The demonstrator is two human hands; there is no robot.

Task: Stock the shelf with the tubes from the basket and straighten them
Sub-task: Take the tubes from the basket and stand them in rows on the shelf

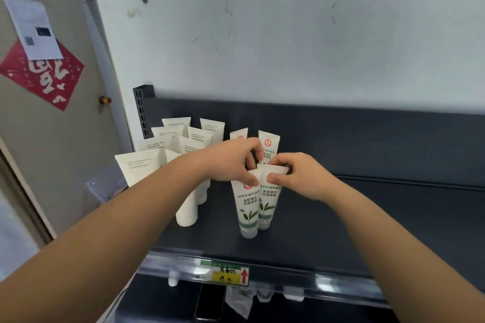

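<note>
Left hand (229, 161) pinches front tube (248, 207); right hand (301, 177) pinches neighbouring tube (267, 208), both upright on shelf (380, 223).

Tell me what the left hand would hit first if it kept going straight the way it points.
Probably the rear right red-logo tube, standing just past the curled fingers of the left hand, though depth is hard to judge.

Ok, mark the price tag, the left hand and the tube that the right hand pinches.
price tag (224, 277): head view, its yellow field.
left hand (231, 160): head view, back of the hand.
tube (265, 206): head view, printed leaf label.
</note>
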